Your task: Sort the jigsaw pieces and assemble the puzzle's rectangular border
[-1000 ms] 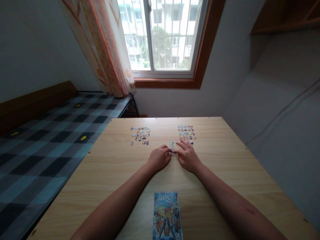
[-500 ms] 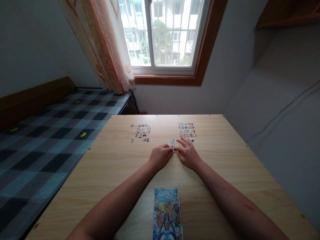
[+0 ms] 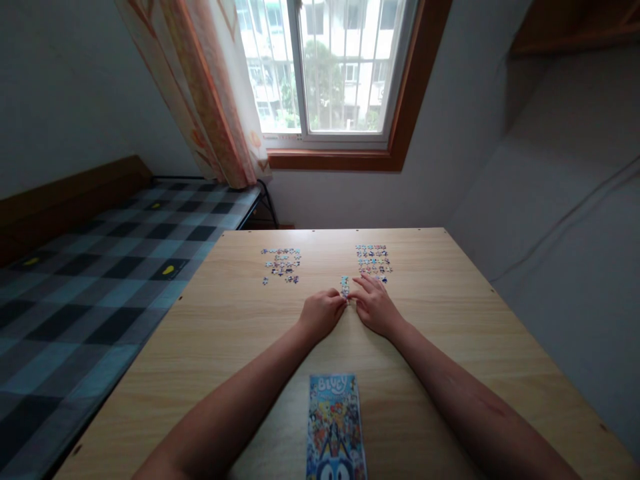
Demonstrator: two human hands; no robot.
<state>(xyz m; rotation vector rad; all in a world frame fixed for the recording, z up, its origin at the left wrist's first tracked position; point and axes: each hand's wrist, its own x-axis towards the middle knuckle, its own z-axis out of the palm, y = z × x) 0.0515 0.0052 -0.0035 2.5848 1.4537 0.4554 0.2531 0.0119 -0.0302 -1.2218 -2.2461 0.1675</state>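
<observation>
A pale wooden bench reaches toward a barred window with a patterned curtain at its left. A bed with a checked cover runs along the bench's left edge; a cable crosses the wall beyond the right edge, and a wooden shelf hangs above.

Near the bench's far edge lie two groups of small jigsaw pieces: the left group toward the far left corner, in uneven rows, and the right group toward the far right corner, in tidier rows. A narrow puzzle strip lies between them, slightly closer to the person. A colourful box lies flat between the forearms, its near end cut off from view.

Both arms stretch forward, converging on the strip's near end. The left hand is curled, fingertips drawn together there; whether they pinch a piece, I cannot tell. The right hand is palm down, fingers spread, partly hiding the right group's nearest row.
</observation>
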